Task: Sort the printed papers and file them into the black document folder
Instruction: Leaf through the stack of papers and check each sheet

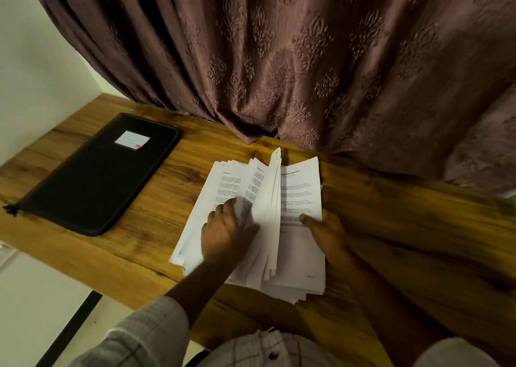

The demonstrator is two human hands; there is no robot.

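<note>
White printed papers are being fanned on the tabletop, seemingly for sorting. A sheaf is being lifted by the left hand, fingers curled round it. The stack is being steadied under the right hand thumb, its fingers hidden, so grip cannot be told. Well apart to the left, the black document folder is lying closed.

Papers at the middle of our desk

The document folder lies left of the printed papers; the curtain hangs behind them.

Wooden table, brown patterned curtain behind, white wall left
</note>
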